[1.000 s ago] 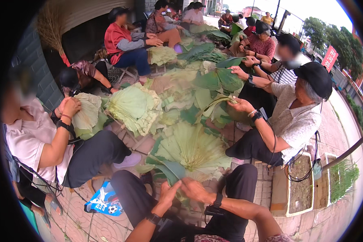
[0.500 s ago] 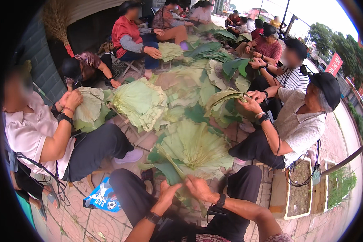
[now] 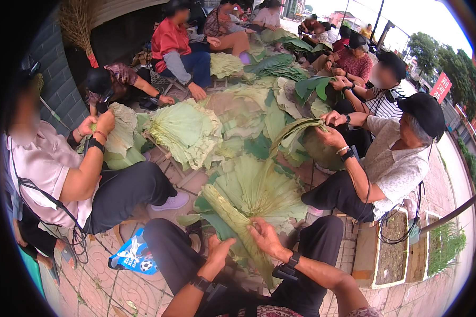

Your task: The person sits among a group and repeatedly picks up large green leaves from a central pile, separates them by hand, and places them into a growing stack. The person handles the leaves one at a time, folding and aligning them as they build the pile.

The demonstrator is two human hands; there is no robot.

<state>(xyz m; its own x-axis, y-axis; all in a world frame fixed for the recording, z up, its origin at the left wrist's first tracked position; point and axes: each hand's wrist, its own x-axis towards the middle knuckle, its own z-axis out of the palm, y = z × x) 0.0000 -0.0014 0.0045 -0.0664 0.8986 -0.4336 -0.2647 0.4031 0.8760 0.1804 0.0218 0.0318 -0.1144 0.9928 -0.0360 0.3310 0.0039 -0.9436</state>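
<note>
A large pale green lotus leaf [image 3: 229,208], folded into a long narrow strip, slants between my hands and down toward my lap. My right hand [image 3: 267,240] grips its right side near the middle, fingers against the fold. On the other side, my left hand [image 3: 218,253] is beside the strip with thumb and fingers apart, holding nothing that I can see. Below lies a spread pile of wide, pale lotus leaves [image 3: 256,182] with fanning veins. A darker green leaf [image 3: 218,224] sticks out at the pile's left, partly behind the strip.
More leaf piles [image 3: 182,132] run down the middle between two rows of seated people. A person in a pale shirt [image 3: 53,174] sits left, another in a black cap [image 3: 423,119] right. A blue bag [image 3: 135,256] lies by my left knee; planter boxes [image 3: 391,251] stand right.
The pale leaf has turned up into a folded strip standing above the pile. My right hand has moved slightly up and right along it, and my left hand has come away from the leaf.
</note>
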